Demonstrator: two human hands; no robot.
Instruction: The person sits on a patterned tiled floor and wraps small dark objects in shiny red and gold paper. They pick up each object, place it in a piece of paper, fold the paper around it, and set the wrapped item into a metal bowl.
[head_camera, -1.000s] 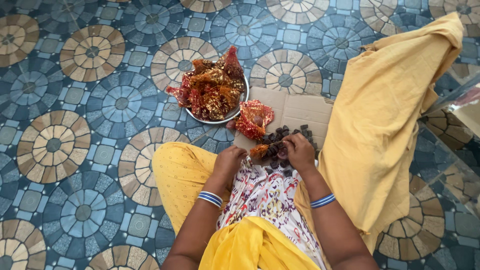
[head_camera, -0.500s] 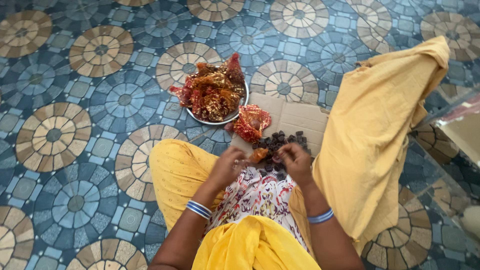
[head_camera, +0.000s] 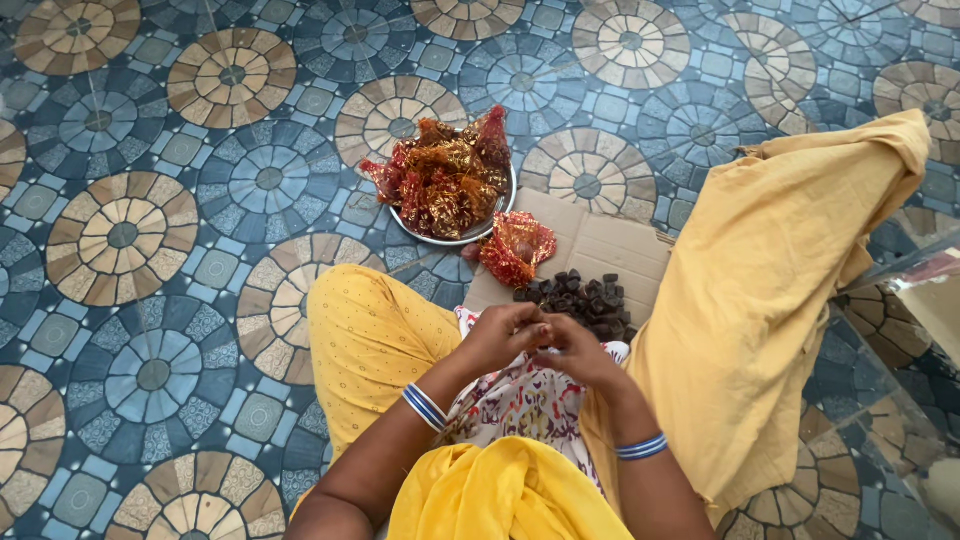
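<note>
Meeting just below the middle of the frame, the left hand (head_camera: 503, 335) and right hand (head_camera: 575, 352) come together over the lap, fingertips touching. Both are curled nearly closed, fingers bent inward toward each other. Whatever sits between them is hidden by the fingers, so what they grip, which way it points and how its long axis lies cannot be told. The left forearm rises from the lower left, the right from the lower right, each wrist ringed with blue bangles (head_camera: 425, 406).

Just above the hands lies a heap of dark pieces (head_camera: 585, 297) on a flat cardboard sheet (head_camera: 610, 250), right of centre. At the sheet's upper left edge rests one red-gold pouch (head_camera: 517, 247), lying loose beside the heap. Above and left of it, a round metal plate (head_camera: 430, 233) holds a pile of more pouches (head_camera: 445, 180), their pinched tops sticking out at mixed angles.

Yellow cloth (head_camera: 770, 300) covers the raised knee at right, and the patterned tile floor (head_camera: 150, 220) fills the rest.
</note>
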